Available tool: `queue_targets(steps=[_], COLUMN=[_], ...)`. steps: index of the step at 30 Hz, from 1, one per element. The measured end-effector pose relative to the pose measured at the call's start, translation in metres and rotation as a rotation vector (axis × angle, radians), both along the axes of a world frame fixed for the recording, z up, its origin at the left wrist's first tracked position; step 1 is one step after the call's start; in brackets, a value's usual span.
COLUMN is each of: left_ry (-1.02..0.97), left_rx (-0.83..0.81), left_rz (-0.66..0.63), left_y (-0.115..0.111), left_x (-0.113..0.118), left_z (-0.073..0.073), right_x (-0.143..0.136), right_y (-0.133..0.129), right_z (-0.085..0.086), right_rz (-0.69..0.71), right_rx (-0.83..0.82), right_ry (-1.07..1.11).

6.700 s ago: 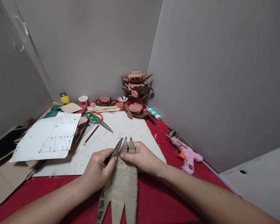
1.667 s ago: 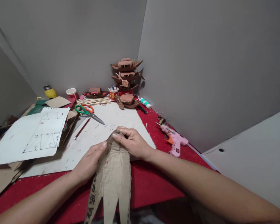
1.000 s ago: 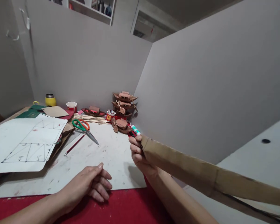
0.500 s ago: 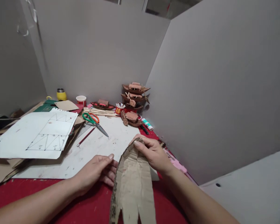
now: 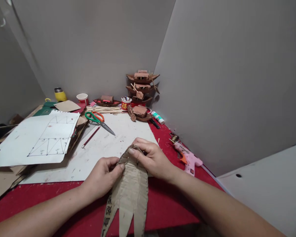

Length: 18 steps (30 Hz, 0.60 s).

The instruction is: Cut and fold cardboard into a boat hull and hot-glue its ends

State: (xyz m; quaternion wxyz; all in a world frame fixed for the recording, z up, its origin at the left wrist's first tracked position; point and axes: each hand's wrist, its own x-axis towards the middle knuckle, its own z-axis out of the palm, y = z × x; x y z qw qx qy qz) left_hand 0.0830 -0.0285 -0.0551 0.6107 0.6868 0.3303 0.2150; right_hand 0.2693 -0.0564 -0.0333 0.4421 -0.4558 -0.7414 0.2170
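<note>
A curved piece of cardboard (image 5: 129, 187), cut into pointed strips at its lower end, is held between my hands above the red-covered table edge. My left hand (image 5: 103, 176) pinches its left rim, thumb on the inner face. Gripping the rounded top end is my right hand (image 5: 153, 159), with its thumb inside and the fingers behind. Printed characters show on the left strip. The fingertips behind the cardboard are hidden. Beyond the hands, a white board (image 5: 123, 128) lies on the table, with green-and-orange-handled scissors (image 5: 101, 123) and a dark red pencil (image 5: 90, 137) on it.
A sheet with a line drawing (image 5: 39, 138) lies on cardboard at left. Brown model boats (image 5: 141, 87) are stacked at the back, near thin sticks (image 5: 103, 109) and a red cup (image 5: 126, 104). A pink glue gun (image 5: 187, 156) rests by the right wall.
My left hand has closed on the cardboard's rim. The cardboard has shifted left and tilted, its left strip now showing print. The view has turned downward, showing the whole glue gun.
</note>
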Motion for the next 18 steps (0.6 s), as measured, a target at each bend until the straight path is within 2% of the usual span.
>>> queue_targets(steps=[4, 8, 13, 18], left_ry=[0.07, 0.135, 0.243, 0.344], left_rx=[0.152, 0.233, 0.302, 0.457], left_rz=[0.041, 0.043, -0.008, -0.039], left_y=[-0.0031, -0.0032, -0.0004, 0.0034], left_x=[0.0024, 0.0033, 0.0018, 0.0008], left_z=[0.0021, 0.0018, 0.0055, 0.0085], right_x=[-0.0044, -0.005, -0.0043, -0.0047], right_y=[-0.0023, -0.0029, -0.0031, -0.0034], right_z=[-0.0012, -0.0019, -0.0017, -0.003], right_rz=[-0.009, -0.006, 0.02, 0.009], right_rx=[0.008, 0.011, 0.024, 0.016], right_ry=[-0.005, 0.009, 0.006, 0.018])
